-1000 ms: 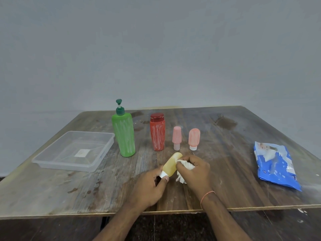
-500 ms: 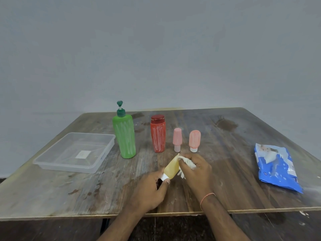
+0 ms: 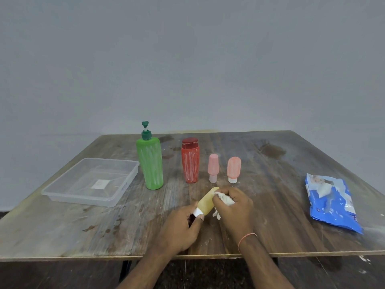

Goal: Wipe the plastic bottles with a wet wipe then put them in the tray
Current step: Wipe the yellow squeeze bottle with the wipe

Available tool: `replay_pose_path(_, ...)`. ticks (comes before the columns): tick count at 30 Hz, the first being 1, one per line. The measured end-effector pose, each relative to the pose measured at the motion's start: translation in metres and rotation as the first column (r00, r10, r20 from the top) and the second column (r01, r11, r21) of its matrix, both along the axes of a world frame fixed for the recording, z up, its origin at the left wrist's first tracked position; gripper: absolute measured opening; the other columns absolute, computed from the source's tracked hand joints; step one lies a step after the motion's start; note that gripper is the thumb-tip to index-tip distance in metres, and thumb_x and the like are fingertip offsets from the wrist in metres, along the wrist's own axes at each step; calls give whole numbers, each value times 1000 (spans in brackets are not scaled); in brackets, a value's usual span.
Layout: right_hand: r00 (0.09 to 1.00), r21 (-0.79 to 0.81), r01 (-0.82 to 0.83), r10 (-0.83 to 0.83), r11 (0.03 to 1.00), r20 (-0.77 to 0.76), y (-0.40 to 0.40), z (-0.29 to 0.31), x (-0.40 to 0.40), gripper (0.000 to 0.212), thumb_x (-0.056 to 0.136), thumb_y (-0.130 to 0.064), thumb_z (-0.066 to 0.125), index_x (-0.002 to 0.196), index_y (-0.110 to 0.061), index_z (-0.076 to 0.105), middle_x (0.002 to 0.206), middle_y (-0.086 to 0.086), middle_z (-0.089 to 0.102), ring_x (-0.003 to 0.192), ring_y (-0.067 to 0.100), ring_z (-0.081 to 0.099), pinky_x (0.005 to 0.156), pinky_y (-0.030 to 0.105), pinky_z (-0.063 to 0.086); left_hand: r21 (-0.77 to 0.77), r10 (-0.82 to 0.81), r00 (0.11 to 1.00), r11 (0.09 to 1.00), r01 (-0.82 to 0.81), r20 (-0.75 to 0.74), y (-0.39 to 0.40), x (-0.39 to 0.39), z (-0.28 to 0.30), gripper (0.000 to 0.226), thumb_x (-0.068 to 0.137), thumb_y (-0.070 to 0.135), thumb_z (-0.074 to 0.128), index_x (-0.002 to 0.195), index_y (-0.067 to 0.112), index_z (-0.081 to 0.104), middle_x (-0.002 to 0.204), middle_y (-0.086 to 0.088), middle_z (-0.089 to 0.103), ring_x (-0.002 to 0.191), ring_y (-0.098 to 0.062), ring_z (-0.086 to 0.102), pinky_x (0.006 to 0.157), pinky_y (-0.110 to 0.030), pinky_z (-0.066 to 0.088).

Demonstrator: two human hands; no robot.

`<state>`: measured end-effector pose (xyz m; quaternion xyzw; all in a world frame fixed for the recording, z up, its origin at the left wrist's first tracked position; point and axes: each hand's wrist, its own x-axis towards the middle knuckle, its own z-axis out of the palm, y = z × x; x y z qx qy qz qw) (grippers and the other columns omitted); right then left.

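Note:
A small yellow bottle [image 3: 206, 201] with a white cap is held tilted above the table's near middle. My left hand [image 3: 180, 227] pinches its cap end. My right hand [image 3: 234, 207] grips a crumpled white wet wipe [image 3: 224, 199] pressed against the bottle's upper side. Behind them stand a green pump bottle [image 3: 150, 162], a red bottle [image 3: 190, 161] and two small pink bottles [image 3: 213, 167] [image 3: 233, 169], all streaked white. A clear plastic tray [image 3: 62, 191] with nothing in it sits at the left.
A blue pack of wet wipes [image 3: 331, 202] lies at the right of the worn wooden table [image 3: 83, 230]. A grey wall rises behind the table's far edge. The table's near edge runs just under my wrists.
The wipe in my right hand has slid along the yellow bottle, up toward its far end and a little back. My left hand keeps the cap end in the same place.

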<state>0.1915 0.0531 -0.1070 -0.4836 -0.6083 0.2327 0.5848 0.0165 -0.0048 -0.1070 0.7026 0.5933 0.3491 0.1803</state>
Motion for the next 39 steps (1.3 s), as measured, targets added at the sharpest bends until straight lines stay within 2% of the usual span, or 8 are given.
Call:
replay_pose_path(5, 1000, 44, 5, -5, 999, 6, 6, 3, 1, 26, 88, -8, 81, 92, -34, 77, 90, -19, 72, 91, 0, 69, 70, 7, 49, 17, 3, 998, 1000, -2, -56, -1, 0, 1, 23, 104, 39, 58, 123, 32, 69, 81, 17, 65, 81, 0, 60, 59, -16, 38)
replay_pose_path(15, 907, 162, -324, 258, 932, 332, -7, -4, -2, 18, 89, -13, 77, 99, -27, 82, 95, -13, 67, 88, 10, 70, 74, 29, 57, 12, -24, 999, 1000, 25, -39, 1, -2, -1, 18, 102, 36, 57, 112, 34, 72, 92, 20, 71, 84, -1, 65, 71, -16, 47)
replay_pose_path(18, 934, 181, -243, 179, 953, 311, -4, -6, -2, 16, 91, -22, 74, 103, -27, 82, 98, -16, 67, 90, 6, 69, 76, 26, 56, 42, -31, 998, 999, 33, -47, 1, -1, -1, 18, 103, 37, 57, 114, 34, 70, 90, 19, 69, 82, -1, 63, 66, -13, 40)
replay_pose_path(22, 978, 168, -29, -6, 985, 208, 7, -8, 0, 26, 91, -9, 76, 108, -27, 82, 99, -16, 68, 90, 4, 68, 73, 30, 57, 48, 4, 998, 999, -2, -57, -1, -1, -1, 22, 104, 39, 59, 122, 31, 69, 77, 19, 58, 76, 4, 57, 58, -14, 35)
replay_pose_path(26, 988, 113, 22, -39, 993, 148, 8, -5, 2, 24, 94, -9, 75, 112, -24, 81, 103, -15, 69, 96, 5, 67, 79, 31, 59, 46, 16, 998, 999, -13, -64, 1, 0, -3, 32, 104, 43, 58, 132, 30, 67, 79, 17, 60, 71, -2, 56, 59, -16, 34)
replay_pose_path(31, 958, 138, -104, 62, 985, 279, 5, -7, 0, 23, 94, -13, 73, 110, -29, 80, 103, -18, 64, 94, 6, 67, 76, 33, 57, 44, 3, 999, 999, 0, -54, -1, 0, 0, 12, 104, 38, 60, 104, 30, 69, 78, 12, 64, 75, -3, 59, 58, -16, 36)
replay_pose_path(36, 866, 162, -358, 262, 920, 425, -9, -3, -3, 20, 92, -25, 67, 105, -27, 81, 92, -13, 60, 82, 8, 65, 68, 35, 55, 7, -5, 999, 1000, 5, -35, 0, -1, 0, 11, 100, 30, 60, 97, 31, 71, 80, 17, 65, 72, 0, 59, 60, -14, 38)
replay_pose_path(39, 844, 188, -377, 253, 907, 473, -9, -3, -3, 23, 92, -26, 68, 110, -29, 81, 91, -14, 58, 80, 7, 63, 65, 34, 55, 7, 9, 999, 1000, -9, -40, 1, -1, -2, 11, 99, 29, 61, 96, 29, 71, 80, 17, 65, 71, -1, 59, 59, -15, 37)
